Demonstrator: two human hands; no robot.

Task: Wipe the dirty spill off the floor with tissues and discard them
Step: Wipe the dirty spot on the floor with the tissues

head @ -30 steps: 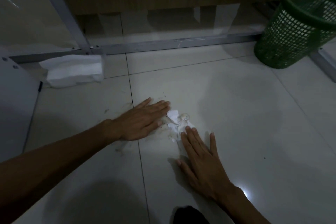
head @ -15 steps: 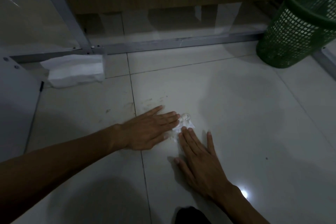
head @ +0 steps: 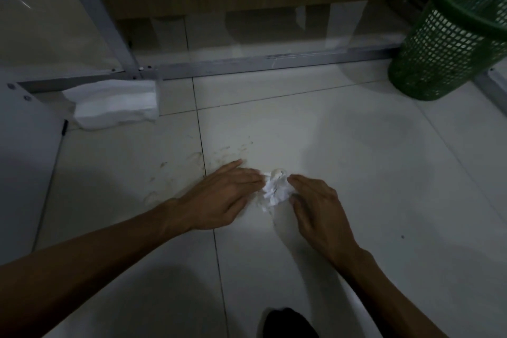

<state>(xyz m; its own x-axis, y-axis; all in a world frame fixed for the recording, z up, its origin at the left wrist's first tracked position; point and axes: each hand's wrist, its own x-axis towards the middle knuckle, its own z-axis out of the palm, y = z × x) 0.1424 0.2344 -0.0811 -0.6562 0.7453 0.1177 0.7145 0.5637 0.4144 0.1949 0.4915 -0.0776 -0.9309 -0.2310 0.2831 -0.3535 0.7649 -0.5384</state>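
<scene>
Lying crumpled tissue between left hand and right hand, both hands spread, fingertips touching it

No text, label, brand, number or sign can be read anywhere in this view. The light is dim and the picture soft, so any small print may simply be lost.
</scene>
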